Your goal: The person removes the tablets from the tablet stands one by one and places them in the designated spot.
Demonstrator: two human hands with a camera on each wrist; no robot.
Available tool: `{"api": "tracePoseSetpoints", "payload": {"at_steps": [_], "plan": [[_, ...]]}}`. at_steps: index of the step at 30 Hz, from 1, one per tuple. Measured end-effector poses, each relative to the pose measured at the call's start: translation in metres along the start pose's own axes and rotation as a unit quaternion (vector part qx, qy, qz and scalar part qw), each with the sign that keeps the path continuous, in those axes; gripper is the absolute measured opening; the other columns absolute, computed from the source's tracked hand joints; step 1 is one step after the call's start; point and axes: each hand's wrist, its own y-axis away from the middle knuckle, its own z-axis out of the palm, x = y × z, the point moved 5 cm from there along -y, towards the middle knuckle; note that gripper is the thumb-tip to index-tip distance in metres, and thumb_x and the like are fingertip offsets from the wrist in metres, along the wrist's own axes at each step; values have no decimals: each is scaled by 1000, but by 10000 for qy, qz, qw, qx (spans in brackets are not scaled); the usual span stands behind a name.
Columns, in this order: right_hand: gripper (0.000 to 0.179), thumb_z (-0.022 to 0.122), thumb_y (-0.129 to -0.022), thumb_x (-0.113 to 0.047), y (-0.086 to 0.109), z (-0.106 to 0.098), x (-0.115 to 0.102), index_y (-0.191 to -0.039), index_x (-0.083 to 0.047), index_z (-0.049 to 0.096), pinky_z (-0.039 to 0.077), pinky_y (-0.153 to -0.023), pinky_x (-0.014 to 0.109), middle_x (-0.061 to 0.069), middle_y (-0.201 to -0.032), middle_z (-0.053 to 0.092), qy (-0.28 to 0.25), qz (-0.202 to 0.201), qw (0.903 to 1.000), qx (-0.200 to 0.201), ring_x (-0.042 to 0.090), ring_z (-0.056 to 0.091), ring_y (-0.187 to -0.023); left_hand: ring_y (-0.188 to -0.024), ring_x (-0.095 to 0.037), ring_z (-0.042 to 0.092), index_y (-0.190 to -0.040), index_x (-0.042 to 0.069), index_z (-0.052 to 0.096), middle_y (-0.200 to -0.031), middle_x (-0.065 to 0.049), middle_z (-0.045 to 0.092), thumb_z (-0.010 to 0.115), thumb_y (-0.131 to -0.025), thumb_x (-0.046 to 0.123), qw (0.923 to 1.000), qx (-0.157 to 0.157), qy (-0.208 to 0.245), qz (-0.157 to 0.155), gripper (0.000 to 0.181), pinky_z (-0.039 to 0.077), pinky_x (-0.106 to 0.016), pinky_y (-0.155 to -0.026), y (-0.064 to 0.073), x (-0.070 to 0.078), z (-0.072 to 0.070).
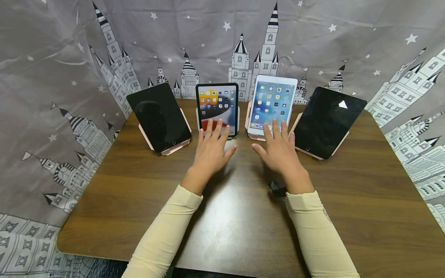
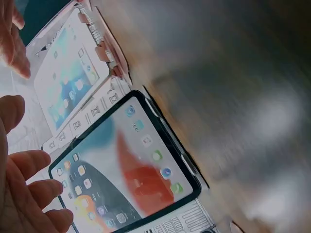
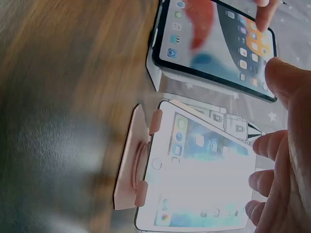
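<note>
My left hand hovers, fingers spread, before a black-framed tablet whose lit home screen shows app icons. Farther right, my right hand is held with spread fingers in front of a white tablet, also lit with icons. Nothing is gripped by either hand. In the right wrist view, a pink stand props up the white tablet, with the fingers above its screen. The left wrist view has the left fingers over the edge of the black-framed tablet; contact cannot be told.
Dark-screened tablets lean on pink stands at the left and right. All stand along the back of a brown wooden table. Behind hangs a grey curtain printed with castles and stars. A small black object is at the right wrist.
</note>
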Motion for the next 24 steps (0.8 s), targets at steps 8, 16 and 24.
{"api": "tracePoseSetpoints", "payload": {"at_steps": [8,16,24], "plan": [[80,46,-99,-57,-11,1,-5,-158,-9,21,3,-115,64,20,-164,4,427,-648,9969,-161,39,-7,-149,-150,-36,8,-152,12,41,-162,-11,22,50,-99,52,9983,-84,540,214,67,12,-59,-117,8,-26,-13],[69,57,-99,-45,-23,9,-28,-151,-4,38,20,-115,59,21,-160,23,302,-2141,9763,85,40,15,-148,-145,-40,24,-142,3,52,-154,-18,39,60,-97,39,9904,357,1276,393,59,21,-58,-115,30,-76,-41],[61,58,-99,-40,-46,8,-69,-148,-5,45,25,-116,48,17,-154,38,-17,-2904,9565,267,34,31,-143,-135,-41,41,-130,-3,61,-138,-23,54,68,-93,21,9784,1403,1475,371,44,30,-52,-113,49,-125,-59]]}}
